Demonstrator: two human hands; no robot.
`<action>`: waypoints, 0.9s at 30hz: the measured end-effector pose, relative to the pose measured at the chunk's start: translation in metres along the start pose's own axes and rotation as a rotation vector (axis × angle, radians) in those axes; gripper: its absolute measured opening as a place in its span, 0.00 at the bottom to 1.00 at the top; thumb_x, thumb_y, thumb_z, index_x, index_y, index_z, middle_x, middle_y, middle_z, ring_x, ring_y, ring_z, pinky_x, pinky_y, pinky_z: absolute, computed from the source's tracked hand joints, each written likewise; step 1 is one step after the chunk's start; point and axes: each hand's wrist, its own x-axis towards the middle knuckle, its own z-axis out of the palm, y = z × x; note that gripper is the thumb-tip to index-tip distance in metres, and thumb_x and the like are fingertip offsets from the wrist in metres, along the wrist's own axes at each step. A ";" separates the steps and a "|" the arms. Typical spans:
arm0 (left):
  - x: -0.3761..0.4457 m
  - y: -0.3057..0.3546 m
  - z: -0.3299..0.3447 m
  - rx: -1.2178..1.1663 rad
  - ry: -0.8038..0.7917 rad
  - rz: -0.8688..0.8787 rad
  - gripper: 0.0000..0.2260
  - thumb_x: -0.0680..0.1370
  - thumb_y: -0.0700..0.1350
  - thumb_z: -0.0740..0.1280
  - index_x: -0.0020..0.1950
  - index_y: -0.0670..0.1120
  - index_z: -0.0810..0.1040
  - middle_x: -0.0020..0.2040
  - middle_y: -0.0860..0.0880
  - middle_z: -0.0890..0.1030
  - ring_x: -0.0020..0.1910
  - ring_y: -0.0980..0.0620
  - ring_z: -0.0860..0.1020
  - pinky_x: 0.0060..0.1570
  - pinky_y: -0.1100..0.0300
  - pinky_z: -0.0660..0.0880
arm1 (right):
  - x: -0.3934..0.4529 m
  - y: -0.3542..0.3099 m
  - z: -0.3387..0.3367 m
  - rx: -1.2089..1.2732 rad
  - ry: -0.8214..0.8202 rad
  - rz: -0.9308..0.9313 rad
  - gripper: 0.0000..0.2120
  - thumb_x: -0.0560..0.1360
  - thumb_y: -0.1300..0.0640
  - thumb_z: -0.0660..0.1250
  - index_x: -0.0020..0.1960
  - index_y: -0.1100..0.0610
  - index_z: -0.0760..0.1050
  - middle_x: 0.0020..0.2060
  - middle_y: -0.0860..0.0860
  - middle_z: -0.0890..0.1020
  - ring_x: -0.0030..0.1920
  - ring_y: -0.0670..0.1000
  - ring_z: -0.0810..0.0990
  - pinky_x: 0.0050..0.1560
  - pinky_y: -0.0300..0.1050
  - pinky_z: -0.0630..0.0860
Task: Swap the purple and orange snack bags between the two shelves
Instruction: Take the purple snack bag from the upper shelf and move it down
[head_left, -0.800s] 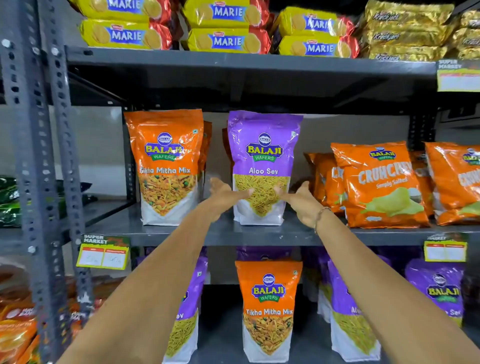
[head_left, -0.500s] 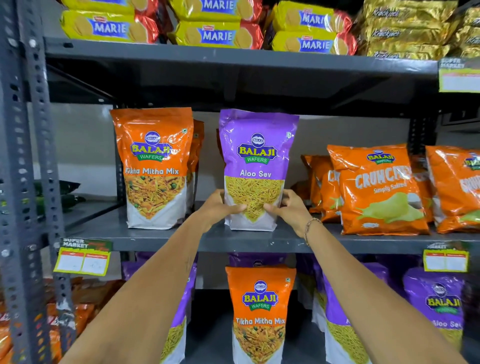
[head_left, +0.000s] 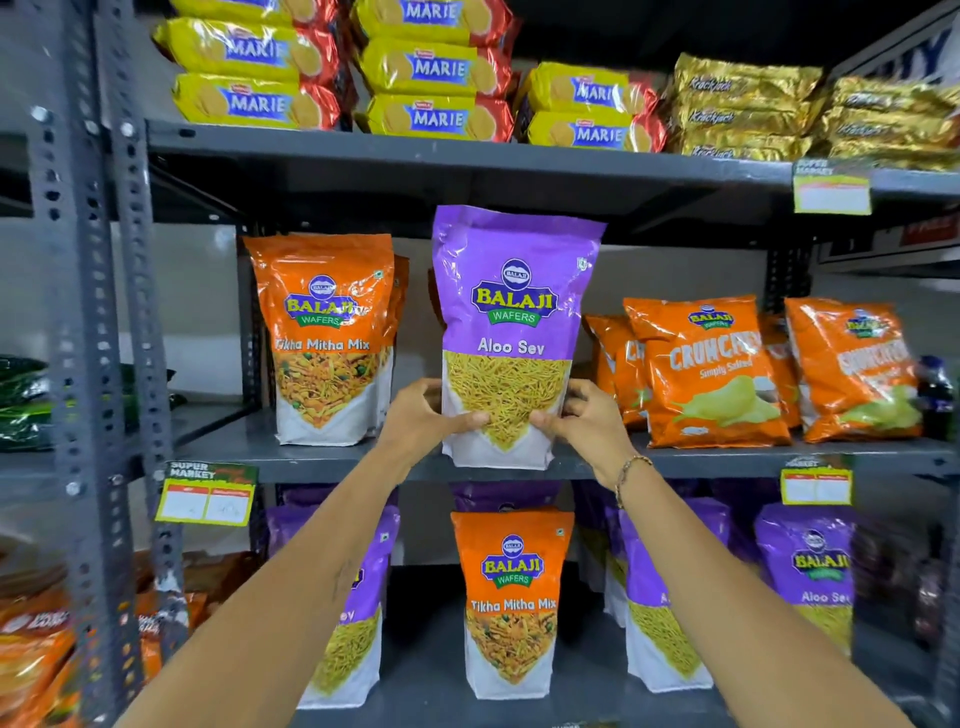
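A purple Aloo Sev bag (head_left: 511, 306) stands upright at the front edge of the middle shelf (head_left: 363, 462). My left hand (head_left: 423, 415) grips its lower left side and my right hand (head_left: 584, 421) grips its lower right side. To its left on the same shelf stands an orange Tikha Mitha Mix bag (head_left: 324, 332) with more behind it. On the lower shelf (head_left: 431, 696) another orange Tikha Mitha Mix bag (head_left: 511, 597) stands in the middle between purple Aloo Sev bags (head_left: 660, 613), some partly hidden by my arms.
Orange Crunchex chip bags (head_left: 711, 374) fill the middle shelf's right side. Marie biscuit packs (head_left: 436, 73) and gold Krackjack packs (head_left: 743, 109) lie on the top shelf. A perforated steel upright (head_left: 104, 364) stands at left. Price tags (head_left: 205, 499) hang on the shelf edges.
Both hands reached the purple Aloo Sev bag and closed on its lower sides. The bag now sits nearer the shelf's front edge, and my view has come closer.
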 end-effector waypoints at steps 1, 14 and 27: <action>-0.010 0.003 -0.001 -0.002 0.005 0.018 0.22 0.63 0.46 0.79 0.53 0.46 0.76 0.48 0.52 0.83 0.44 0.60 0.80 0.32 0.75 0.75 | -0.010 -0.004 -0.001 0.001 0.007 -0.015 0.21 0.66 0.64 0.75 0.55 0.57 0.71 0.44 0.50 0.82 0.44 0.44 0.81 0.37 0.35 0.80; -0.127 -0.039 0.024 -0.043 -0.084 -0.041 0.27 0.54 0.50 0.82 0.51 0.52 0.77 0.49 0.52 0.85 0.48 0.55 0.83 0.45 0.63 0.80 | -0.147 0.030 -0.023 -0.047 0.041 0.015 0.20 0.63 0.67 0.76 0.51 0.55 0.75 0.43 0.47 0.83 0.39 0.40 0.83 0.40 0.33 0.79; -0.162 -0.166 0.113 0.070 -0.392 -0.212 0.31 0.61 0.38 0.79 0.61 0.46 0.73 0.54 0.49 0.80 0.53 0.50 0.79 0.53 0.60 0.73 | -0.229 0.173 -0.047 -0.315 0.173 0.295 0.17 0.62 0.58 0.79 0.45 0.57 0.74 0.38 0.58 0.83 0.40 0.55 0.81 0.41 0.44 0.78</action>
